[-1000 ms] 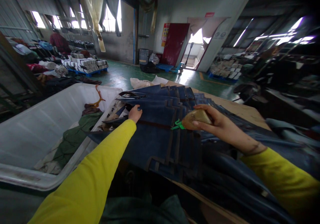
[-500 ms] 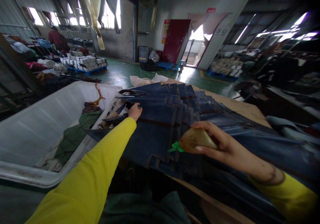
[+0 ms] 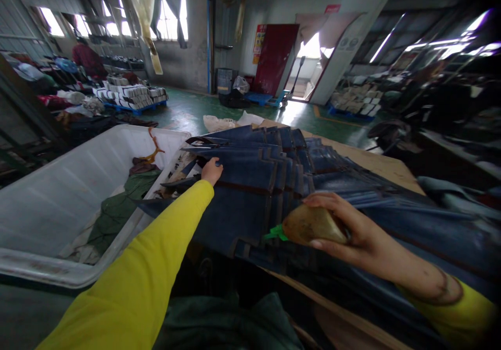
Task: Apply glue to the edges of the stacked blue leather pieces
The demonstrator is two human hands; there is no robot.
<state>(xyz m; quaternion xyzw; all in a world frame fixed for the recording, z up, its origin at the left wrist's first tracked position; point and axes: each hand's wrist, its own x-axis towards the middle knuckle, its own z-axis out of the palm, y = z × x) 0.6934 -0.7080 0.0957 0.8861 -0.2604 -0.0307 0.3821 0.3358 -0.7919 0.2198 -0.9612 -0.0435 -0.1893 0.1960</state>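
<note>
Dark blue sheets with brown edges [image 3: 246,170] lie overlapped in steps across a table. My left hand [image 3: 212,171] rests on their left part, fingers bent; whether it pinches a sheet is too small to tell. My right hand [image 3: 344,225] is wrapped round a yellowish-brown bottle [image 3: 309,225], held tilted above the sheets. The bottle's green tip [image 3: 276,232] points left, over the stepped edges. No liquid can be made out at the tip.
A white plastic bin [image 3: 94,167] with green cloth [image 3: 117,212] inside stands at the left. The table's brown board [image 3: 383,170] shows behind the sheets. A person [image 3: 88,60] is far back at the left. Stacked bundles [image 3: 129,95] sit on a blue pallet.
My right hand and the bottle have shifted slightly right and down in the view. My left hand has stayed in nearly the same place on the sheets.
</note>
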